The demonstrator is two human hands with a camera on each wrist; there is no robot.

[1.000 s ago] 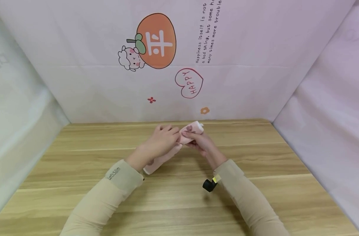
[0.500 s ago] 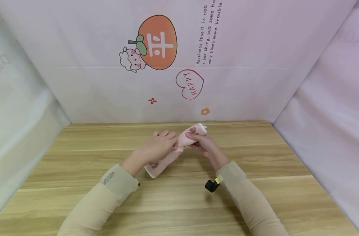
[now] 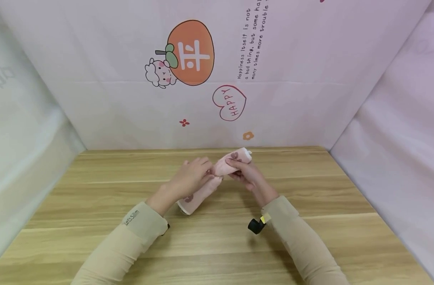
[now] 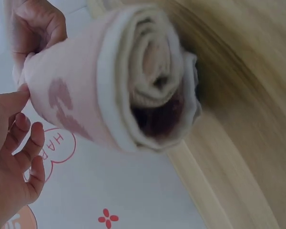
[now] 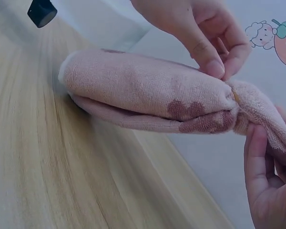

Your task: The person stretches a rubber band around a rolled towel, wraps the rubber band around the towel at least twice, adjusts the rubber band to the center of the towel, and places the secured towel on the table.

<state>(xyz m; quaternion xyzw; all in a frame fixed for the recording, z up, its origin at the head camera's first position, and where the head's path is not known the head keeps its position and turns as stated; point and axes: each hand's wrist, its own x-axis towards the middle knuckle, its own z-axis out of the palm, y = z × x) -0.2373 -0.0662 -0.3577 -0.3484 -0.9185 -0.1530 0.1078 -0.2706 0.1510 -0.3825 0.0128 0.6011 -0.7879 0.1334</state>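
A rolled pink towel (image 3: pixel 199 200) with darker flower prints and white edges slants above the table. A thin yellowish band (image 5: pixel 236 97) lies in its pinched-in waist, as the right wrist view shows. My right hand (image 3: pixel 248 174) grips the towel's far right half, thumb on top. At the waist, my left hand (image 3: pixel 191 178) pinches the towel beside the band with thumb and forefinger. In the left wrist view its other fingers (image 4: pixel 35 162) are spread loosely off the cloth. That view also shows the spiral layers of the roll's near end (image 4: pixel 152 71).
The wood-grain table (image 3: pixel 217 253) spreads under both arms. White printed cloth (image 3: pixel 131 114) stands behind it, with plain pale cloth sides (image 3: pixel 398 130) left and right. A small black camera (image 3: pixel 256 225) sticks out from the right sleeve cuff.
Over the last second the towel and right hand shift slightly right, while the left hand moves a little left. More of the towel's waist shows between the hands.
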